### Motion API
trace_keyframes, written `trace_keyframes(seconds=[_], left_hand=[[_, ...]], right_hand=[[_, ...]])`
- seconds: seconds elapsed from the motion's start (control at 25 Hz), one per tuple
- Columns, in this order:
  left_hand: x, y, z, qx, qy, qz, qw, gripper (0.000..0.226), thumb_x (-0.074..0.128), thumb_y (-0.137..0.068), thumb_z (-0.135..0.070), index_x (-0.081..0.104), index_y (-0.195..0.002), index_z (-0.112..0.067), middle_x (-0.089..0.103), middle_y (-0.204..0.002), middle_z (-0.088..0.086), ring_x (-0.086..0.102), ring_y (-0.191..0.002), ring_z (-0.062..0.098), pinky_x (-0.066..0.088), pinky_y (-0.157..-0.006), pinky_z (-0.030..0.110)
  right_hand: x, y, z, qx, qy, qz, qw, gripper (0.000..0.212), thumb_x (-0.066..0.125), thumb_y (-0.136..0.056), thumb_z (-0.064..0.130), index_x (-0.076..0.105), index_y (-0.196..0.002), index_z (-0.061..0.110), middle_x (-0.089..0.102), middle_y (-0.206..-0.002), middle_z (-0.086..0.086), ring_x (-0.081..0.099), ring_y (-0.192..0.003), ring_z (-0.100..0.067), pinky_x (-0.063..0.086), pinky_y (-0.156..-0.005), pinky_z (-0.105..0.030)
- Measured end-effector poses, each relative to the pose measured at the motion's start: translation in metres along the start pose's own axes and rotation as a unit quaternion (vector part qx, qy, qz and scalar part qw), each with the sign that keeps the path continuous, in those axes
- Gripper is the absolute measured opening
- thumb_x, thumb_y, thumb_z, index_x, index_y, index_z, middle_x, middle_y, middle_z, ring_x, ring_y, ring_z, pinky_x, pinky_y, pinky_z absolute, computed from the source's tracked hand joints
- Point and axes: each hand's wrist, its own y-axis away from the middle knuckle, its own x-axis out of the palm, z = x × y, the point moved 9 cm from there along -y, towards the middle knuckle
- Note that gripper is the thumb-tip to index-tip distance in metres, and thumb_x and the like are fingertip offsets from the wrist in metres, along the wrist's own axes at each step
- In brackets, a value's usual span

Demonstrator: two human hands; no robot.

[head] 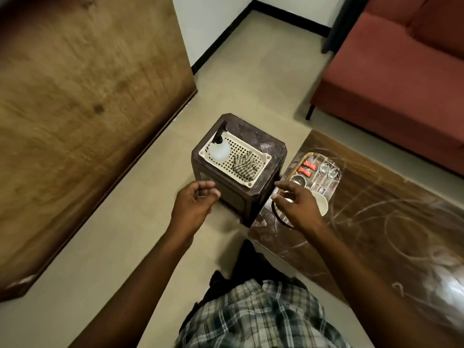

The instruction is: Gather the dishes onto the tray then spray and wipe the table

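A metal tray (329,187) lies on the near end of the dark marked table (376,217). On it are two spoons (327,170), a small steel cup (298,180), red packets (307,168) and a white bowl (322,203). My right hand (297,207) hovers over the tray's near edge, fingers loosely spread, holding nothing. My left hand (194,204) hangs in the air by the brown stool (238,187), fingers loosely curled and empty. A cream basket (251,182) on the stool holds a spray bottle (219,146) and a checked cloth (244,165).
A red sofa (401,84) stands behind the table. A large wooden board (88,109) fills the left side. Beige floor tiles (138,242) lie between the board and the stool. My checked shirt and dark trousers show at the bottom.
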Motion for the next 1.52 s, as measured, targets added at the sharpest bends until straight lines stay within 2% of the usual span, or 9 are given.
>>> trace_keyframes(seconds=[0.16, 0.28, 0.48, 0.68, 0.84, 1.04, 1.16, 1.44, 1.52], left_hand=[[0.002, -0.076, -0.024, 0.013, -0.035, 0.028, 0.999, 0.036, 0.078, -0.094, -0.009, 0.068, -0.128, -0.010, 0.077, -0.121, 0.015, 0.072, -0.097, 0.010, 0.057, -0.088, 0.025], [-0.002, -0.129, -0.035, 0.022, -0.079, 0.018, 0.996, 0.046, 0.082, -0.092, -0.013, 0.065, -0.134, -0.013, 0.074, -0.126, 0.011, 0.072, -0.115, 0.019, 0.057, -0.109, 0.040], [0.007, -0.200, -0.025, 0.060, -0.224, 0.072, 0.970, 0.087, 0.085, -0.091, -0.025, 0.038, -0.164, -0.021, 0.053, -0.158, -0.008, 0.054, -0.131, -0.003, 0.043, -0.115, 0.029], [0.027, -0.273, 0.014, 0.093, -0.271, 0.134, 0.948, 0.100, 0.088, -0.086, -0.031, 0.029, -0.167, -0.030, 0.045, -0.168, -0.006, 0.047, -0.145, 0.000, 0.043, -0.120, 0.026], [0.048, -0.340, 0.027, 0.121, -0.321, 0.179, 0.922, 0.097, 0.086, -0.086, -0.040, 0.031, -0.165, -0.030, 0.050, -0.165, -0.005, 0.053, -0.147, 0.015, 0.048, -0.121, 0.043], [0.091, -0.371, 0.007, 0.219, -0.336, 0.301, 0.865, 0.096, 0.082, -0.092, -0.037, 0.024, -0.169, -0.026, 0.057, -0.154, -0.002, 0.053, -0.136, 0.003, 0.044, -0.113, 0.023], [0.105, -0.379, 0.015, 0.213, -0.344, 0.335, 0.851, 0.082, 0.074, -0.097, -0.044, 0.030, -0.165, -0.031, 0.065, -0.127, -0.005, 0.064, -0.116, 0.014, 0.053, -0.105, 0.033], [0.107, -0.364, -0.006, 0.240, -0.335, 0.292, 0.863, 0.043, 0.055, -0.107, -0.050, 0.050, -0.140, -0.023, 0.064, -0.134, -0.003, 0.063, -0.121, 0.015, 0.057, -0.102, 0.049], [0.110, -0.350, -0.027, 0.255, -0.312, 0.296, 0.866, 0.042, 0.056, -0.108, -0.044, 0.050, -0.141, -0.018, 0.062, -0.136, 0.001, 0.063, -0.123, 0.017, 0.057, -0.104, 0.049]], right_hand=[[0.026, -0.050, 0.003, 0.031, -0.012, -0.009, 0.999, 0.045, 0.081, -0.096, 0.023, 0.068, -0.139, 0.021, 0.072, -0.128, 0.006, 0.070, -0.103, 0.002, 0.057, -0.086, -0.021], [0.047, -0.091, 0.000, 0.077, -0.040, 0.014, 0.996, 0.055, 0.082, -0.095, 0.019, 0.061, -0.146, 0.019, 0.067, -0.136, 0.001, 0.071, -0.106, -0.004, 0.057, -0.078, -0.016], [0.080, -0.158, -0.009, 0.122, 0.027, 0.019, 0.992, 0.076, 0.089, -0.087, 0.028, 0.054, -0.154, 0.019, 0.065, -0.144, -0.005, 0.066, -0.125, -0.024, 0.058, -0.105, -0.049], [0.119, -0.222, -0.034, 0.162, 0.105, 0.034, 0.981, 0.077, 0.084, -0.087, 0.017, 0.049, -0.156, 0.013, 0.059, -0.151, -0.011, 0.066, -0.124, -0.033, 0.060, -0.098, -0.055], [0.147, -0.269, -0.064, 0.168, 0.221, 0.089, 0.957, 0.077, 0.078, -0.085, 0.014, 0.046, -0.155, 0.014, 0.053, -0.151, -0.018, 0.057, -0.134, -0.039, 0.053, -0.108, -0.050], [0.159, -0.292, -0.096, 0.217, 0.265, 0.050, 0.938, 0.061, 0.071, -0.085, 0.004, 0.046, -0.141, 0.009, 0.044, -0.147, -0.023, 0.048, -0.138, -0.045, 0.053, -0.107, -0.054], [0.164, -0.291, -0.101, 0.226, 0.247, 0.015, 0.942, 0.055, 0.074, -0.083, 0.005, 0.052, -0.133, 0.008, 0.057, -0.133, -0.024, 0.057, -0.123, -0.046, 0.058, -0.095, -0.051], [0.147, -0.254, -0.083, 0.270, -0.005, -0.110, 0.957, 0.040, 0.082, -0.084, 0.015, 0.066, -0.120, 0.021, 0.077, -0.099, 0.003, 0.069, -0.076, -0.011, 0.056, -0.066, -0.019], [0.136, -0.236, -0.071, 0.281, -0.101, -0.160, 0.941, 0.036, 0.085, -0.083, 0.017, 0.070, -0.116, 0.020, 0.080, -0.101, 0.003, 0.075, -0.081, -0.012, 0.064, -0.076, -0.028]])
